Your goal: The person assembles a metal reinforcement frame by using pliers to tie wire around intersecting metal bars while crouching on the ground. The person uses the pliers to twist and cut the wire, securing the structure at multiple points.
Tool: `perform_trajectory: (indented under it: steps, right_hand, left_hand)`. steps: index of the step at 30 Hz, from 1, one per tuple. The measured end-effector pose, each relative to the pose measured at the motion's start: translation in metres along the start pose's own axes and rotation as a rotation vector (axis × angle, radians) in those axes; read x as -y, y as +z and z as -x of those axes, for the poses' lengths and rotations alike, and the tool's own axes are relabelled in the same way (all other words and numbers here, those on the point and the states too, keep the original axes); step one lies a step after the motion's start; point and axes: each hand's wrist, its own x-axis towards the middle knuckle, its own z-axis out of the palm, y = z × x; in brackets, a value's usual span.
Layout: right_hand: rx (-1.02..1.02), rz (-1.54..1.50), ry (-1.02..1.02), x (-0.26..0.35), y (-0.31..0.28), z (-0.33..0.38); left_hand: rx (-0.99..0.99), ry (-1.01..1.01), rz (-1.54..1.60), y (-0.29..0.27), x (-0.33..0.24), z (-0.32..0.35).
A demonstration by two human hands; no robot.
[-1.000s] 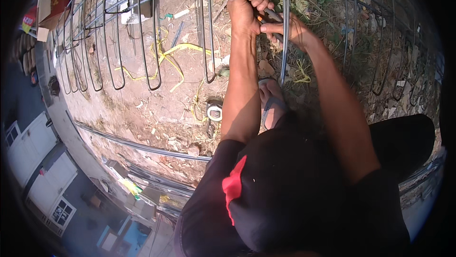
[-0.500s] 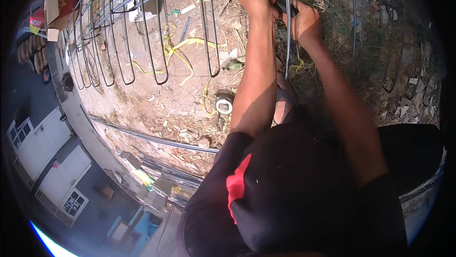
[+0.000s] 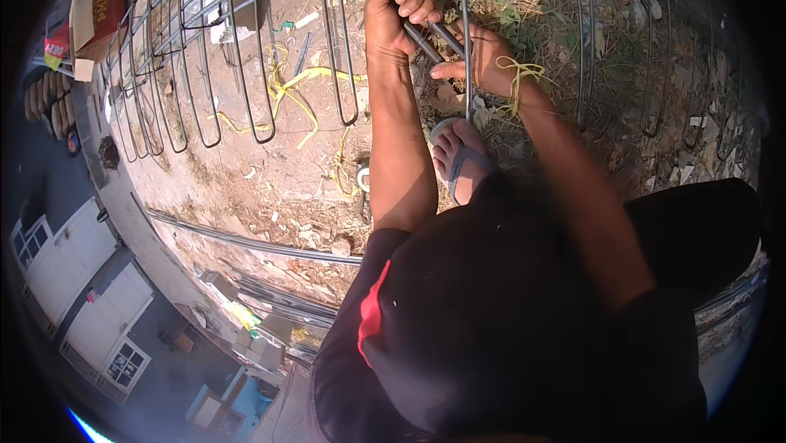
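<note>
Both hands grip pliers at a rebar cage over dry, littered dirt (outdoors).

So the rebar cage runs across the top, its bent loops hanging down over the dirt ground. Left hand sits up high on the pliers, right hand just to the right of it, both around one upright bar. A foot in a sandal is right below the hands. Loose string lies on the ground left of the left forearm, and a tape roll is just beside that arm. Long rods lie lower left.
</note>
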Motion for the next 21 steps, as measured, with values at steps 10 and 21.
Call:
perform_trajectory:
  steps: [10, 21]
  right_hand:
    - [-0.599, -0.605, 0.422, -0.004, -0.017, 0.03]
    - [0.687, 1.052, 0.462, 0.078, -0.043, 0.18]
  left_hand:
    - [-0.67, 0.143, -0.291, 0.037, 0.009, -0.005]
    - [-0.61, 0.109, -0.274, 0.036, 0.007, -0.001]
